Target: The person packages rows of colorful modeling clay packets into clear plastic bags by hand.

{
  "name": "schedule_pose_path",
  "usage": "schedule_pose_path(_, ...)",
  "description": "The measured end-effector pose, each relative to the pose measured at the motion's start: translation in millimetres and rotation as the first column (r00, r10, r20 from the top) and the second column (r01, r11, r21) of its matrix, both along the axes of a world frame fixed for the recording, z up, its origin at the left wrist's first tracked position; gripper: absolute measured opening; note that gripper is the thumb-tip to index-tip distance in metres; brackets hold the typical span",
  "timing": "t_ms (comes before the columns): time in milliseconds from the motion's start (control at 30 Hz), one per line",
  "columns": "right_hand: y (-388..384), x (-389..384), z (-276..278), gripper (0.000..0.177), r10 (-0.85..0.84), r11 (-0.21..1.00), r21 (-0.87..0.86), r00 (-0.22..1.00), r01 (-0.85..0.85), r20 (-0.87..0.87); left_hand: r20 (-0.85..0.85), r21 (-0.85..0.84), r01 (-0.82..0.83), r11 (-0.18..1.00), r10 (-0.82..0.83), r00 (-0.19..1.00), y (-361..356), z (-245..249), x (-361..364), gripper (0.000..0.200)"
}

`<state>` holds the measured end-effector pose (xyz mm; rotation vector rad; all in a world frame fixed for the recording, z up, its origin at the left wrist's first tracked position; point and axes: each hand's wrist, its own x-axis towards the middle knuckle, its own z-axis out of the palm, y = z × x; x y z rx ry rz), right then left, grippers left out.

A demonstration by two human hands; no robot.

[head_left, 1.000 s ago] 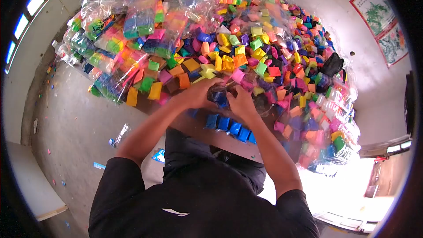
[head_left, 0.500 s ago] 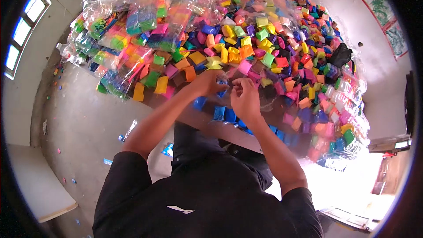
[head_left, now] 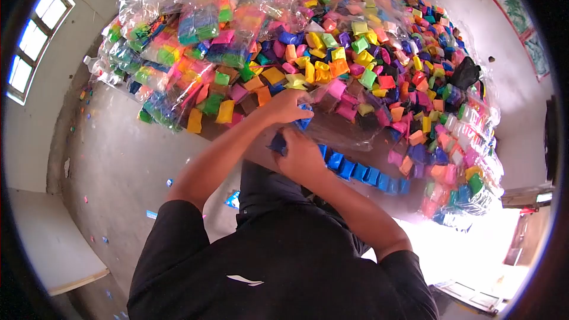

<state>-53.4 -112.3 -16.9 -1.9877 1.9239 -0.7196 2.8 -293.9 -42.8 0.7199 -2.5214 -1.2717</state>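
My left hand [head_left: 290,108] is closed on the edge of a clear plastic bag [head_left: 349,133] that spreads rightward over the table. A small blue packet [head_left: 304,120] shows at its fingertips, apparently inside the bag. Just below, my right hand [head_left: 301,155] has its thumb and fingers around a dark blue packet [head_left: 277,143] at the table's near edge. A row of blue packets [head_left: 360,172], shading to lighter blue, runs right from beside this hand along that edge.
A large heap of small packets [head_left: 367,77] in many colours covers the brown table [head_left: 249,154]. Filled clear bags [head_left: 198,21] lie at the back left, more bags [head_left: 468,166] at the right. A black bag [head_left: 465,73] sits on the heap. Scraps dot the floor [head_left: 124,172].
My right hand has moved left and down from beside the bag to a dark blue packet at the row's left end. My left hand stays at the bag with the blue packet.
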Motion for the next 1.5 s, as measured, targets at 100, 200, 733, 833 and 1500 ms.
schedule_pose_path(100, 15.8, -35.3, 44.1, 0.05, -0.213, 0.976, 0.026, 0.924, 0.216, 0.317, -0.048, 0.077, 0.017, 0.997, -0.014, 0.999, -5.1, -9.5, 3.4, 0.049)
schedule_pose_path(200, -2.6, -86.8, 29.6, 0.041, -0.361, 0.929, 0.035, 0.881, 0.369, 0.306, -0.057, -0.124, 0.014, 0.992, -0.021, 0.998, -1.3, -16.7, 1.6, 0.044)
schedule_pose_path(733, -40.5, -101.8, -22.4, 0.035, -0.373, 0.918, 0.232, 0.9, 0.323, 0.225, -0.442, -0.576, -0.231, 0.784, -0.061, 0.895, 79.5, 33.6, 47.1, 0.035)
schedule_pose_path(833, -37.1, -100.0, -19.7, 0.029, -0.323, 0.944, 0.153, 0.908, 0.291, 0.265, -0.187, -0.647, 0.02, 0.762, -0.184, 0.965, 80.0, 42.7, 41.2, 0.033)
schedule_pose_path(1500, 29.9, -28.8, 0.9, 0.049, 0.147, 0.938, 0.336, 0.978, -0.091, -0.146, 0.21, -0.695, 0.285, 0.66, -0.193, 0.958, 66.7, 36.9, 45.1, 0.046)
